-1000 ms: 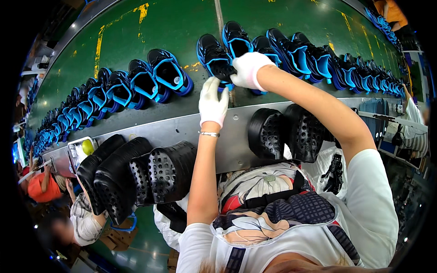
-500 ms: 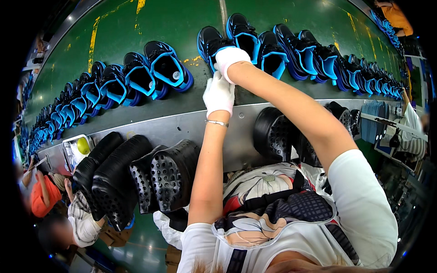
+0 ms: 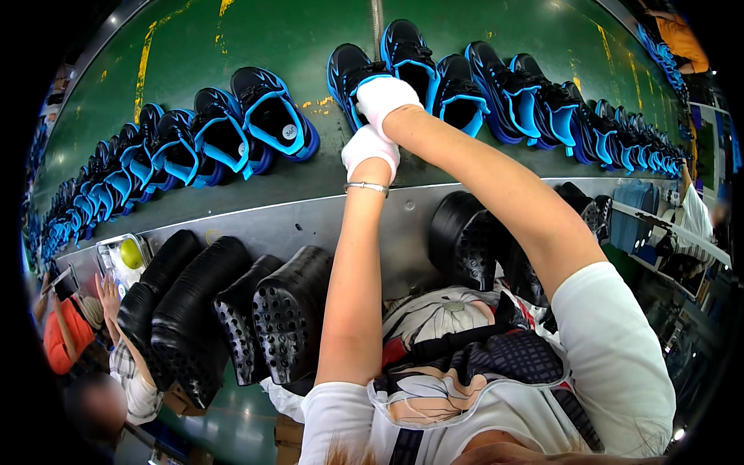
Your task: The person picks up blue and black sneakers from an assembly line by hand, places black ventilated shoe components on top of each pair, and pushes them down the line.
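Both my hands wear white gloves and meet at the heel of a black sneaker with blue edging point(image 3: 350, 63), which stands toe away from me on the green belt. My right hand point(image 3: 385, 101) is bent over the shoe's opening, gripping its rear collar; its fingertips are hidden. Just below it, my left hand point(image 3: 371, 150) is closed at the heel, its fingers mostly covered by the right hand. Immediately right stands another black-and-blue sneaker point(image 3: 409, 50), touching or nearly touching the first.
Long rows of similar sneakers point(image 3: 267, 105) line the green belt point(image 3: 302, 39) on both sides. Black studded shoe lasts or boots point(image 3: 287, 318) lean along the metal edge point(image 3: 387, 225) nearest me. A small tray point(image 3: 116, 260) holds a yellow-green round thing. Co-workers point(image 3: 132, 380) are at lower left.
My left hand has slid further under my right, so its fingers show less. The left row of sneakers and the gripped sneaker appear slightly further left. A co-worker's hand at left has risen.
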### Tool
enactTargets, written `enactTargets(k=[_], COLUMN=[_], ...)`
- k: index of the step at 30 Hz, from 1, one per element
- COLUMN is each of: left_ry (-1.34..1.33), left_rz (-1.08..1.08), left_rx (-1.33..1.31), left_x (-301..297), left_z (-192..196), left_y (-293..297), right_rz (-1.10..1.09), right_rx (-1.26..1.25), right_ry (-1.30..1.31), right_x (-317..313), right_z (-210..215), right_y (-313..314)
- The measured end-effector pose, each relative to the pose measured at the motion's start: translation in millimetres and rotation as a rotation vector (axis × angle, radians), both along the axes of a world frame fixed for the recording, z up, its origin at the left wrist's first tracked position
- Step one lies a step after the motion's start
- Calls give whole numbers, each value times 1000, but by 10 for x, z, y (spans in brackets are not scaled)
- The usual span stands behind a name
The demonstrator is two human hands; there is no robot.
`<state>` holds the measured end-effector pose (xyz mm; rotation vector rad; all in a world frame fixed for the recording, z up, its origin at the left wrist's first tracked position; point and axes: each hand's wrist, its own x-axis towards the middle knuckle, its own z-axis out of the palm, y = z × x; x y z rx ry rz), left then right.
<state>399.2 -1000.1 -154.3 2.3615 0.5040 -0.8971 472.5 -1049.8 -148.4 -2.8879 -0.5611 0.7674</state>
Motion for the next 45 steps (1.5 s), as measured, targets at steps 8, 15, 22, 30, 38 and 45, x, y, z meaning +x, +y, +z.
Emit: enactTargets(k=[8,15,22,30,38,45], left_ry=[-202,-648,-135,-179,-278,-391], left_rz=[-107,376,333,333,353,167], left_rx=[-23,-50,-51,57,272,558], left_x=[-112,-240,235,282,209,224], left_z=[35,227,-186,-414,-309,205], left_y=[79,377,564,511,371,475], right_rz=[107,167,167,116,130,251], right_rx=[27,131,-85,46,98,199], right_ry=[135,-197,149,240,70,195], right_x=[-17,88,220,300,167,230], right_z=[636,711,395,50,22,799], right_y=[-106,-524,-45,-115,-76,-458])
